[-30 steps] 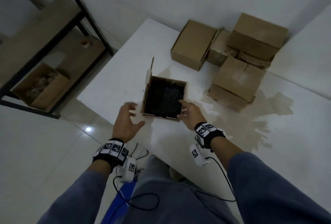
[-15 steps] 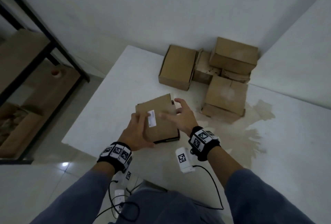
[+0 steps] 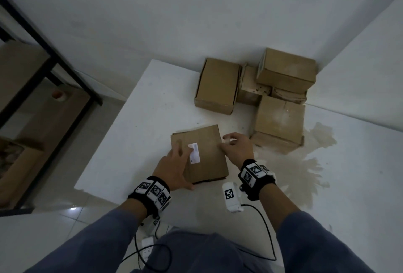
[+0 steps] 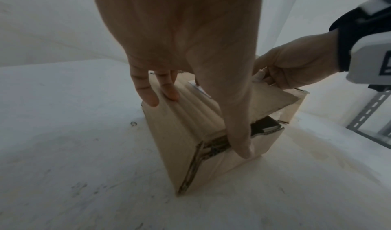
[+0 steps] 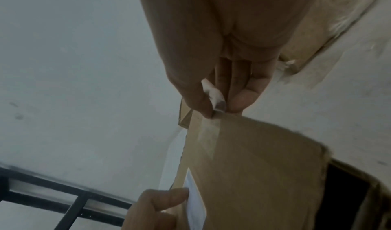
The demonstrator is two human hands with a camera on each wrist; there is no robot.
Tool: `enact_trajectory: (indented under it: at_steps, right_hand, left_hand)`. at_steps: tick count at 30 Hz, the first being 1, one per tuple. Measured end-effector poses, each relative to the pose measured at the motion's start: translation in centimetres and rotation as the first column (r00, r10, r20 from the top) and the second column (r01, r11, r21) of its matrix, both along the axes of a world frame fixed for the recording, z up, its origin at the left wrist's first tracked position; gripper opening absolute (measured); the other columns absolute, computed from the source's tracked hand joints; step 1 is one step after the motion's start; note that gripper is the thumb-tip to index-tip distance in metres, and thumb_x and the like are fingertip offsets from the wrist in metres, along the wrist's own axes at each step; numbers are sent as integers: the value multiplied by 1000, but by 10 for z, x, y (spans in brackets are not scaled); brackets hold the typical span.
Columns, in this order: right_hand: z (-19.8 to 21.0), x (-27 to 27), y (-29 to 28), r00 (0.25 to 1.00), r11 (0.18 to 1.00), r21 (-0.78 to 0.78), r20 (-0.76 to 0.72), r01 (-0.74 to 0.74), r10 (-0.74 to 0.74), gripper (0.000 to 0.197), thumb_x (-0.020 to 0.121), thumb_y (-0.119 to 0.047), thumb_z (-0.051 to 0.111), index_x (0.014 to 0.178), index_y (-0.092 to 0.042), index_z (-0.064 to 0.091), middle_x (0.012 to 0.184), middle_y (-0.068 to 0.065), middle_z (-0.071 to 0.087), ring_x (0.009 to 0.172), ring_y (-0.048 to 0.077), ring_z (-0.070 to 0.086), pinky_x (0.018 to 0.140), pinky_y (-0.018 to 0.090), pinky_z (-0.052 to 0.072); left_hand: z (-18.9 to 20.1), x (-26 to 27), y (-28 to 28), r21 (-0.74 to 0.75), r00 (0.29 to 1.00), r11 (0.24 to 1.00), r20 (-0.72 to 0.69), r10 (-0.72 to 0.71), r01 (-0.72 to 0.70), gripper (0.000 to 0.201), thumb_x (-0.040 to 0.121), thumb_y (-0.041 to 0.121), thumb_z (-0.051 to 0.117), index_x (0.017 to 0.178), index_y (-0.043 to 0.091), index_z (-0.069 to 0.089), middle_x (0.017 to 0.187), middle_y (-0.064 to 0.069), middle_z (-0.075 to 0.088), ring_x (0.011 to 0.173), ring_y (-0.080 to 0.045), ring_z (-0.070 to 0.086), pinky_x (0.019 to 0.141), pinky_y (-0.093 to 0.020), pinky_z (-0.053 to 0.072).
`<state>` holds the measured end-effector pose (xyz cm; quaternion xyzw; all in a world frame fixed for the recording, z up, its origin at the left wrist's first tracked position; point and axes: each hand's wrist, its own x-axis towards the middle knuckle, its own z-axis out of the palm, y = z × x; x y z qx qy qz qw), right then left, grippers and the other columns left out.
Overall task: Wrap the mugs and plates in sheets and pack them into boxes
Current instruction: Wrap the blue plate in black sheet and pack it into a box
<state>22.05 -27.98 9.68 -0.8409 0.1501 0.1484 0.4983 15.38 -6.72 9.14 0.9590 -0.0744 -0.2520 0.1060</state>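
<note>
A brown cardboard box [image 3: 207,163] with a white label [image 3: 194,152] on its lid stands near the front edge of the white table [image 3: 141,131]. The lid is folded down, though a dark gap shows at the near right corner [image 4: 264,128]. My left hand [image 3: 174,161] lies flat on the lid with straight fingers [image 4: 148,89], thumb reaching down the box's near side. My right hand [image 3: 226,144] pinches a whitish tape strip [image 5: 213,96] at the lid's right edge between thumb and fingers. No mugs, plates or sheets are in view.
Several closed cardboard boxes [image 3: 281,117] are piled at the table's back right corner, and a flat one [image 3: 218,85] lies to their left. A brownish stain [image 3: 305,163] spreads right of my box. A black-framed shelf rack [image 3: 50,63] stands beyond the table's left edge.
A second ago the box stood open with dark contents showing. The lid has come down, my left hand now rests on it, and my right hand has moved to the lid's right edge.
</note>
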Motion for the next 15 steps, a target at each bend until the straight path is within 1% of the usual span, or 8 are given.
enact_trajectory:
  at_steps: [2,4,7,9,11,13,14,15]
  right_hand:
    - [0,3,-5,999,1000,15,-36,7,-6,13,76,-10,69,88,-14,67,77,8,71,67,21,67,63,33,59]
    - [2,6,-11,998,999,36,-59,10,-7,17,76,-5,64,91,-14,66,70,11,72,64,23,68,68,38,60]
    - [3,9,-19,994,995,99,-108,-19,29,23,75,0,64,94,-13,64,73,11,73,72,30,70,72,42,60]
    - [3,11,-22,989,994,107,-142,-24,39,25,74,1,68,95,-13,64,75,11,74,74,31,71,72,41,60]
    - [1,12,-23,987,995,103,-162,-9,25,25,74,1,71,94,-13,64,77,12,74,73,29,71,71,38,60]
    - [-2,11,-23,983,995,98,-183,22,-4,24,74,2,71,93,-11,64,78,15,74,70,26,70,70,36,59]
    - [-5,10,-23,980,995,91,-196,43,-25,24,74,3,71,93,-10,64,77,15,74,67,24,69,69,35,59]
    - [-8,9,-22,977,994,81,-207,68,-50,24,74,3,72,92,-10,64,75,15,73,65,21,68,68,33,58]
  left_hand:
    - [-2,2,-1,0,1000,1000,1,-5,5,128,52,66,83,151,22,13,155,-16,-1,126,-34,45,97,-41,49]
    - [-3,1,0,-7,1000,1000,4,-6,6,127,53,67,82,150,23,14,156,-16,-1,127,-34,45,97,-40,49]
    - [-7,-1,1,-11,1000,1000,10,-6,6,126,53,68,81,150,23,15,156,-16,-2,129,-34,42,98,-41,48]
    - [-7,0,-1,1,1000,1000,12,-6,6,124,53,69,80,149,24,16,156,-16,0,132,-35,39,100,-43,46]
    - [-5,2,-2,63,998,997,39,-44,42,120,52,75,76,146,26,20,154,-16,9,132,-33,33,103,-46,39]
    - [-4,7,-2,133,986,986,120,-115,98,118,47,86,65,142,25,28,151,-18,19,136,-34,23,108,-51,28]
    - [-4,11,-3,144,977,983,161,-141,118,122,44,93,57,141,23,31,154,-23,18,142,-38,14,112,-57,20]
    - [-4,15,-5,142,970,981,183,-157,132,130,41,98,48,142,18,32,157,-27,10,146,-42,3,114,-62,12]
